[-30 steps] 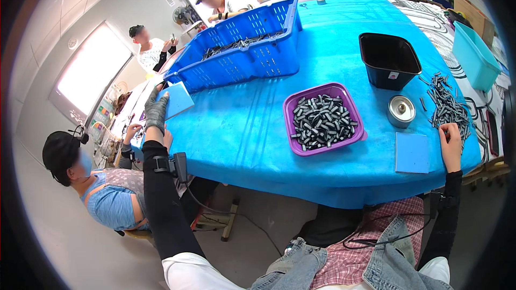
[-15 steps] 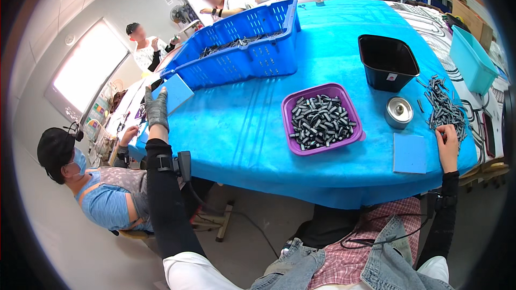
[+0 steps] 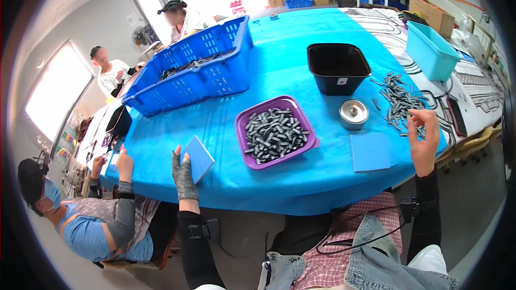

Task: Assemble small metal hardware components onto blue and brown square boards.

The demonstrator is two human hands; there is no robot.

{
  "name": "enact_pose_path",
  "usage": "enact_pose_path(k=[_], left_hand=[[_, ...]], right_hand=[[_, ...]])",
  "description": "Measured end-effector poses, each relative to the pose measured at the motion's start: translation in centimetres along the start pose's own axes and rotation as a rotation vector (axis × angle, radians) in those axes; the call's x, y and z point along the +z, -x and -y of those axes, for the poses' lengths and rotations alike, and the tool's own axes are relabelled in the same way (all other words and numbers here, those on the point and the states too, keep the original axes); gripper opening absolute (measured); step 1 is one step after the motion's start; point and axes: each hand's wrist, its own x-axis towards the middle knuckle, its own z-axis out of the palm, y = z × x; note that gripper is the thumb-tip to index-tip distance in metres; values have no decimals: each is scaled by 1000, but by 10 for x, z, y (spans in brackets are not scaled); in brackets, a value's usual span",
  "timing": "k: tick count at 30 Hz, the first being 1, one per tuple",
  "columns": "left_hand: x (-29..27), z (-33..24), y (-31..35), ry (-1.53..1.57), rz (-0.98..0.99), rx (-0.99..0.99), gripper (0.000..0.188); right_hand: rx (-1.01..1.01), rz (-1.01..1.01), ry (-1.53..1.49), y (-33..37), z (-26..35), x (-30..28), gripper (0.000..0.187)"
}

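My left hand (image 3: 185,174), in a grey fingerless glove, is closed on a thin flat blue board (image 3: 199,159) with a pale edge. It tilts up over the near edge of the table. My bare right hand (image 3: 424,138) is raised just nearer than a heap of small dark grey-black strips (image 3: 400,102), thumb and fingertips bent together. Whatever may be pinched there is too small to make out. A second blue square pad (image 3: 370,152) lies flat left of this hand. Behind it stands a round metal tin (image 3: 353,114). A purple tub (image 3: 239,138) full of short black-and-grey pieces sits between my hands.
A black bin (image 3: 338,86) stands behind the tin, and a large blue crate (image 3: 196,86) of dark strips at the far left. At the right are a turquoise bin (image 3: 430,56) and a phone (image 3: 456,116). A co-worker (image 3: 102,220) sits close on my left; two more people are farther back.
My left hand has come back toward me with the blue board, from beside the crate. My right hand has lifted off the strip heap. The whole view has shifted.
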Motion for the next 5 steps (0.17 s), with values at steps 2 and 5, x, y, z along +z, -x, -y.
enact_pose_path(k=[2,5], left_hand=[[11,-3,5,20,11,-36,43],[19,-6,4,60,25,-95,43]], right_hand=[[-8,7,-50,-5,1,-6,18],[112,36,-44,3,-13,-12,19]])
